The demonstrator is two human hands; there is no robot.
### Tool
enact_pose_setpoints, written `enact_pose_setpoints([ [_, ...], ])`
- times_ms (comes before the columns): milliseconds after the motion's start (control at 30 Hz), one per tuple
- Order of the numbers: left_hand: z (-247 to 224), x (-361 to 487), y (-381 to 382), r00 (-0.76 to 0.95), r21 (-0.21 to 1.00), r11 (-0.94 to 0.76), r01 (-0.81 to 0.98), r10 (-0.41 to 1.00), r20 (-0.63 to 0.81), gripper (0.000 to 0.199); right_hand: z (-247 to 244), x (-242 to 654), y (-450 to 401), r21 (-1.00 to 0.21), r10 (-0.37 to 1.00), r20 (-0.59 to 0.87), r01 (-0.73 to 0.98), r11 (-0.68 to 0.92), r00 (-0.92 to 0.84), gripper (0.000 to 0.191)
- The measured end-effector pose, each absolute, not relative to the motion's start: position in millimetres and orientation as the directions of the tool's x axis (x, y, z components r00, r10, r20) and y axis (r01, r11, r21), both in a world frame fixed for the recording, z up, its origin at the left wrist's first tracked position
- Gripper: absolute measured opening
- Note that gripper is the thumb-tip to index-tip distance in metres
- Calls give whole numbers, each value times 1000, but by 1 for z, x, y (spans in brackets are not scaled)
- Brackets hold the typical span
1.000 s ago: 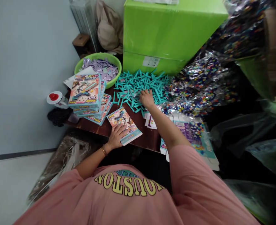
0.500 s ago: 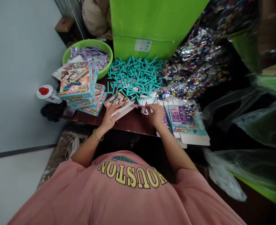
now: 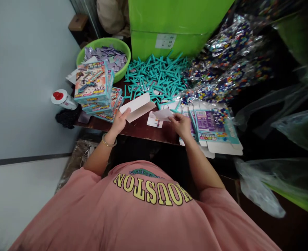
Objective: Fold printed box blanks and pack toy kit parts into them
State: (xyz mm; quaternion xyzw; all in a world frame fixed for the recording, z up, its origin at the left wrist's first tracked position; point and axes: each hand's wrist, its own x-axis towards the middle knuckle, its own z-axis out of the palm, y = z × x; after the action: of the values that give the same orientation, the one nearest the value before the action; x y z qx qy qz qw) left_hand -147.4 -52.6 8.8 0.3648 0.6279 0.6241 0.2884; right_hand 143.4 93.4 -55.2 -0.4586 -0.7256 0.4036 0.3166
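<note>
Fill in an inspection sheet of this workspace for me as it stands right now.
Surface: dark brown table, bare strip near the front edge.
Things: left hand holds an open box, pale inside; right hand holds a pale slip above a printed card.
Clutter: heaped teal pieces, stacked boxes, flattened boxes, bagged coloured bits, green basin of purple packets.
Grippers: two bare hands, both occupied.
Cables: white strands below the table's left end; cannot tell if cables.
Surroundings: wall left, large green box behind, clear plastic right.
</note>
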Motion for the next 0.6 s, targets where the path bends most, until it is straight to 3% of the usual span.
enact_pose_setpoints([
  [100,11,-152,-53,-641,997,-73,7,765,61,64,-41,151,101,-966,964,56,232,119,-262,33],
  [233,15,-153,-51,-676,991,-94,-95,737,5,67,-27,159,105,-998,965,24,43,36,-261,38],
  [600,34,-130,-58,-555,998,22,-60,831,-52,55,8,158,83,-999,938,54,-12,53,-343,28],
])
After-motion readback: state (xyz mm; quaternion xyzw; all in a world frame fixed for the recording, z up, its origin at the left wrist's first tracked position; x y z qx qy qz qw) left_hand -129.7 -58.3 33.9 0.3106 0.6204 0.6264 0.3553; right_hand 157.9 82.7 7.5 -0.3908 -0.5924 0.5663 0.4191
